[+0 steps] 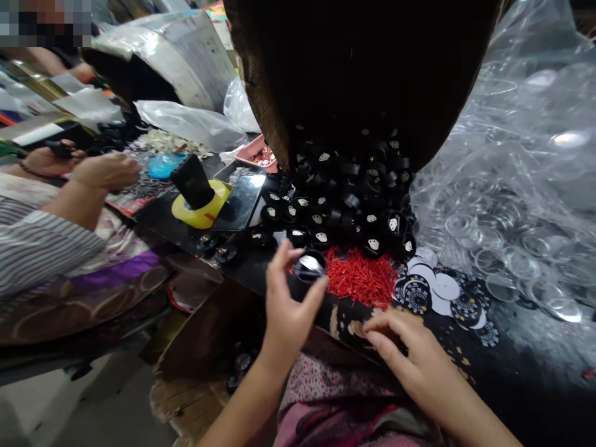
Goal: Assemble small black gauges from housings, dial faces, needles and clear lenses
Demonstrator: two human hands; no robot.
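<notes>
Between the thumb and fingers of my left hand (291,304) is a small round black case (310,267) with a shiny face. My right hand (410,351) hovers at the table's front edge, thumb and forefinger drawn together; whatever may be between them cannot be made out. A heap of thin red pointers (361,276) lies just beyond the hands. To its right are round printed dials (416,295), black with pale markings, some turned white side up (446,287). Behind the pointers, many black round cases (321,217) with whitish inner plates spill from a large dark carton (261,93).
Clear round covers (507,261) fill a plastic bag (535,143) on the right. Left of the cases lie a phone (239,203) and a yellow tape roll (189,214) with a black block in it. A co-worker's hands (105,171) work at far left. An open carton (186,385) stands below.
</notes>
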